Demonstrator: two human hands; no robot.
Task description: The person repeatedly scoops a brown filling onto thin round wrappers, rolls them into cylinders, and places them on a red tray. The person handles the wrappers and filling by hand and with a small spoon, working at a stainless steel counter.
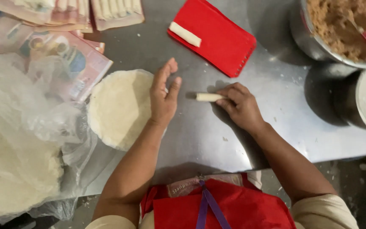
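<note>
Rolled wrapper held at centre of steel surface; wrapper stack at 9 o'clock.

The right hand was seen curled over one end of a thin pale roll, fingertips pressed on it, the roll lying flat on the surface. The left hand was held open, fingers together, gripping nothing, its edge resting at the rim of the round wrapper stack. A finished roll lay on a red cloth at 12 o'clock; a bowl of brown filling stood at 2 o'clock. Judgement: the roll would best be kept tight by even fingertip pressure along its length, with the seam pressed down against the surface so it does not unwind.
</note>
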